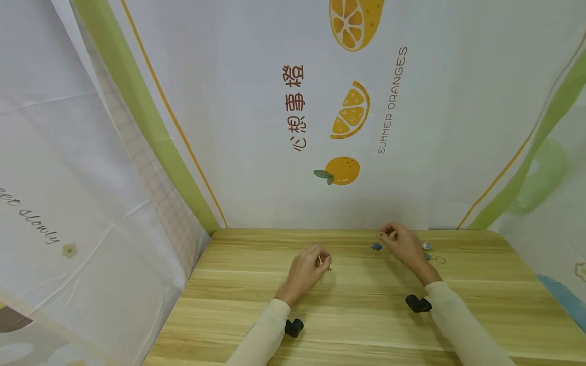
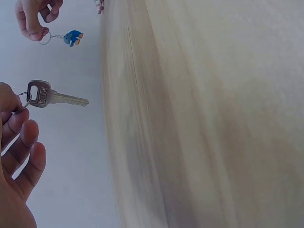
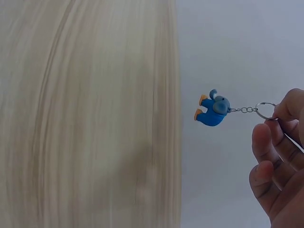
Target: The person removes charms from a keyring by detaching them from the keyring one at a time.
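Observation:
My left hand [image 1: 306, 270] pinches a small metal ring from which a silver key [image 2: 45, 95] hangs, blade downward, above the table [image 1: 348, 315]. To its right, my right hand [image 1: 403, 248] pinches the split ring of a keychain. A short chain links that ring to a blue elephant charm [image 3: 211, 112] with orange feet, which dangles in the air. The key and the elephant keychain are apart. In the left wrist view the right fingers [image 2: 33, 23] show beyond the key, at the upper left.
Beside my right wrist lie a white and blue charm [image 1: 427, 246] and a teal keychain [image 1: 428, 256] with its ring, partly hidden by the hand. A white cloth [image 1: 256, 152] printed with oranges hangs along the table's back edge. More cloth hangs at both sides.

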Available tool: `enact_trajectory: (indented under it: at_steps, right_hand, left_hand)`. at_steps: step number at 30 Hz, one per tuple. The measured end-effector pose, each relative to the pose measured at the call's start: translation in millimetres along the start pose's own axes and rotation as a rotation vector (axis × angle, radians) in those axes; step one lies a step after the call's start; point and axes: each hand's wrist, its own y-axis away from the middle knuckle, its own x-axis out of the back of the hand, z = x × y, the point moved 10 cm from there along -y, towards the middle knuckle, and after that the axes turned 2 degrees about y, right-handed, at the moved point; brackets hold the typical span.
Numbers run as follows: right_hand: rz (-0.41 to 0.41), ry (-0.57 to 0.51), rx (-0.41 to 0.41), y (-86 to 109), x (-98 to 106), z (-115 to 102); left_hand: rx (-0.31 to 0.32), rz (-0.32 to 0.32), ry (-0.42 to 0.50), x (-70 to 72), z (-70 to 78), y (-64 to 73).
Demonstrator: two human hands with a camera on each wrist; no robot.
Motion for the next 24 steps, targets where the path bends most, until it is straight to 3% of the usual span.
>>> enact_trajectory:
  at_steps: [24]
  right_hand:
    - [-0.008, 0.019, -0.094, -2.9, 13, 50]
  left_hand:
    - [-0.022, 0.019, -0.014, 1.2, 0.2, -1.2]
